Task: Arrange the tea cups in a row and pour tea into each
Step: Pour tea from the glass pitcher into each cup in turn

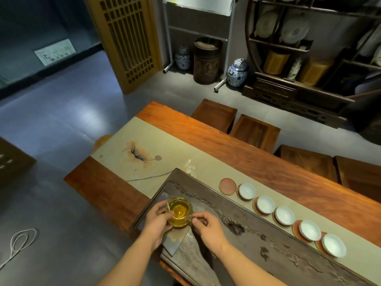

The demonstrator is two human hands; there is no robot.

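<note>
A glass pitcher [179, 213] of amber tea is sitting at the near-left end of a dark stone tea tray [243, 234], with the left hand [156, 220] curling against its side and the right hand [206, 225] pinching at what looks to be its handle; both grips are closing on the glass, though whether either is bearing weight cannot be told. The pitcher is looking thin-walled, rigid, smooth and breakable, and the liquid is making it slosh-prone, so the handle with a steadying hand on the wall seems the safest hold. Five white tea cups [285, 215] are standing empty in a row on reddish coasters [296, 230] just beyond the tray, with one bare coaster [227, 185] at the far end. A beige runner [148, 141] is covering the polished wooden desk [226, 137], wooden stools [254, 132] are lining its far side, and blue-and-white jars [237, 72] and a display shelf [288, 48] are standing behind.
</note>
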